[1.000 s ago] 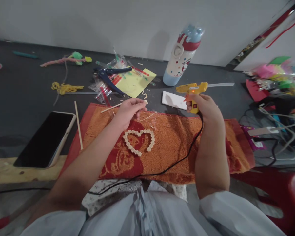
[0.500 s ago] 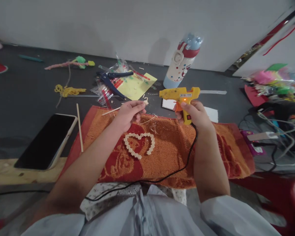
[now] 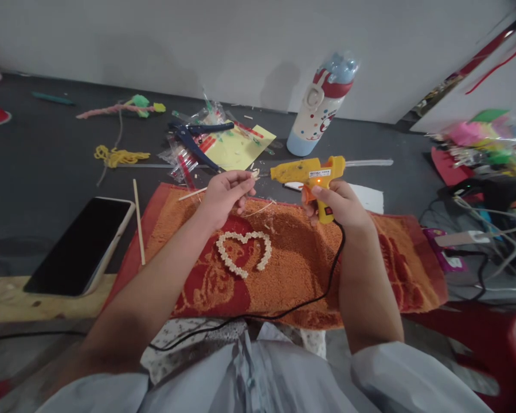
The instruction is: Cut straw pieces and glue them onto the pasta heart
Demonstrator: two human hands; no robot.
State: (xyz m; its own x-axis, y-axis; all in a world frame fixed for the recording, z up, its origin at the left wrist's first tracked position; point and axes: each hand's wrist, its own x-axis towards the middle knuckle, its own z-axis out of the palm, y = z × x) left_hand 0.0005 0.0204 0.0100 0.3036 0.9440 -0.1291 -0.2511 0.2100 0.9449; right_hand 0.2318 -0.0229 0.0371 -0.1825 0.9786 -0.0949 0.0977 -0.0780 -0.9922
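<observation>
My right hand (image 3: 341, 203) is closed round the handle of a yellow hot glue gun (image 3: 301, 170), a finger at its orange trigger. An orange light glows on its side, and a clear glue stick (image 3: 370, 163) juts from the back. Between the thumb and fingers of my left hand (image 3: 230, 198) is a small pale wooden piece (image 3: 255, 172), partly hidden. The gun's nozzle points left, close to that piece; whether they touch I cannot tell. Below, a heart outline of small pale wooden pieces (image 3: 227, 261), with a gap at its bottom, lies on the orange towel (image 3: 301, 264).
A phone (image 3: 81, 246) and a thin wooden stick (image 3: 138, 221) lie at left. Behind are blue-handled cutters (image 3: 189, 143), yellow paper (image 3: 253, 146), yellow yarn (image 3: 120, 157) and a bottle (image 3: 320, 112). The gun's black cord (image 3: 301, 304) crosses the towel. Cables and craft materials (image 3: 477, 137) sit right.
My right hand has brought the glue gun left and slightly down, so its nozzle is now close to the piece in my left hand. The wooden heart stays put.
</observation>
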